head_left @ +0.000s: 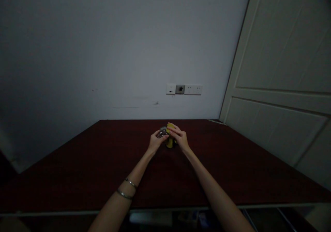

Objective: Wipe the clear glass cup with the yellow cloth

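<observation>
Over the dark red tabletop [124,163], both my hands meet around a small shiny, greyish see-through object [162,131]. My left hand [155,142] grips it from the left, thumb toward the middle. What kind of thing it is, I cannot make out in the dim light. My right hand [182,139] pinches a yellow cloth-like piece [169,143] and presses it against the object's right side. Part of the yellow piece hangs below the fingers, near the tabletop. My right fingers hide some of both things.
A pale wall [134,52] with a row of sockets [192,89] stands behind the table. To the right is a panelled light door [279,87]. Below the table's front edge [150,210], dim items show in what looks like an open space.
</observation>
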A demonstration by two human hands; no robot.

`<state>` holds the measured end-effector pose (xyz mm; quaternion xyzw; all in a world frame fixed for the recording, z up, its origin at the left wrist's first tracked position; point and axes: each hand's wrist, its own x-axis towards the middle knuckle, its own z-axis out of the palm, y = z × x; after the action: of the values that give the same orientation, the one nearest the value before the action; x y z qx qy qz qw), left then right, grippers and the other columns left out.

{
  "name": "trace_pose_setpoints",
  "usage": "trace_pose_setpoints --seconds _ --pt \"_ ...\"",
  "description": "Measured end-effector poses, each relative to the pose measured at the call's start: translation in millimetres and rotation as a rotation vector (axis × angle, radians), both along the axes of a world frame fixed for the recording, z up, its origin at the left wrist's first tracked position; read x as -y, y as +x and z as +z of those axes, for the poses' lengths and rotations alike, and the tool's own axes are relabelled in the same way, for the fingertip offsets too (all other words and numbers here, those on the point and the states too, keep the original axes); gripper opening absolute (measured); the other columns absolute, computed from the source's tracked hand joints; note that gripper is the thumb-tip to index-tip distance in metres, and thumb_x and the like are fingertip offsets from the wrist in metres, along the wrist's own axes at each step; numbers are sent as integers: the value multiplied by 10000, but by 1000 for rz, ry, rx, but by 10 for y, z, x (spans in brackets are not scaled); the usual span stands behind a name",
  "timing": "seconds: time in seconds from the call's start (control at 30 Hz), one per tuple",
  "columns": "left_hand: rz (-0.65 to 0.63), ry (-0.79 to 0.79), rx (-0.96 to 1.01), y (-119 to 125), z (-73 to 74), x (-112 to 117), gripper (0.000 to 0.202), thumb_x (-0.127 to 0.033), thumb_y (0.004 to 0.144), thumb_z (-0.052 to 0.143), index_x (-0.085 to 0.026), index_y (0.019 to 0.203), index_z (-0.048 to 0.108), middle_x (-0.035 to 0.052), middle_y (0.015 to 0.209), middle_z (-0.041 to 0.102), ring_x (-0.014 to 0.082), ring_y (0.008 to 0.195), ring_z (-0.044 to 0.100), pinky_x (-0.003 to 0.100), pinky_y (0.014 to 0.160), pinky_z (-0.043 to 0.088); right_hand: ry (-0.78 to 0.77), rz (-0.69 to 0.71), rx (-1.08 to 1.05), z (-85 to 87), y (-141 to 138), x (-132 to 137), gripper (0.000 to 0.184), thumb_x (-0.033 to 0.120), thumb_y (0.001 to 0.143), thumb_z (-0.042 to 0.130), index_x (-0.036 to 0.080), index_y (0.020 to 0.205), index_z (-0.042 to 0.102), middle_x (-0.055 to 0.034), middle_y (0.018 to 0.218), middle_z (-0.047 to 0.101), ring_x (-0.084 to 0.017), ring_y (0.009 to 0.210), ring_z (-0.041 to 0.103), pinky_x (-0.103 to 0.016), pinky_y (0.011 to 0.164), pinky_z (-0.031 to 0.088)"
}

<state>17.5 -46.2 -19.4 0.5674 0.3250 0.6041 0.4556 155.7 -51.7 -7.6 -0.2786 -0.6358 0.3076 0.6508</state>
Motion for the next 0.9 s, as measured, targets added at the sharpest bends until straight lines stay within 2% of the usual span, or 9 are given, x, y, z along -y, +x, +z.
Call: trace_pose_setpoints --seconds 0.13,0.4,0.63,0.9 --pt "20 -13 -3 -7 -16 -22 549 -397 511 743 -99 950 602 90 913 664 176 773 622 269 678 501 67 27 56 5 -24 34 198 353 712 610 266 864 703 -26 1236 530 -227 1121 501 -369 988 356" --pt "-17 -68 -18 31 -4 17 511 -319 465 778 -107 895 600 67 822 674 169 721 622 293 692 498 -36 -120 -4 -27 -18 -27 251 355 720 593 242 922 688 -65 1142 595 -231 1112 503 -394 982 354" --pt "32 -54 -59 26 -25 -9 486 -335 502 755 -85 892 608 69 814 666 149 696 608 250 661 473 29 -33 58 -2 -43 48 165 288 705 603 255 822 714 -35 1183 568 -222 1077 524 -357 959 373" --pt "38 -53 -140 16 -79 -45 533 -329 496 761 -75 937 600 67 793 663 148 673 595 243 629 462 -79 -124 7 -30 -47 -32 220 298 701 595 237 883 702 -66 1099 614 -225 1080 520 -369 965 355"
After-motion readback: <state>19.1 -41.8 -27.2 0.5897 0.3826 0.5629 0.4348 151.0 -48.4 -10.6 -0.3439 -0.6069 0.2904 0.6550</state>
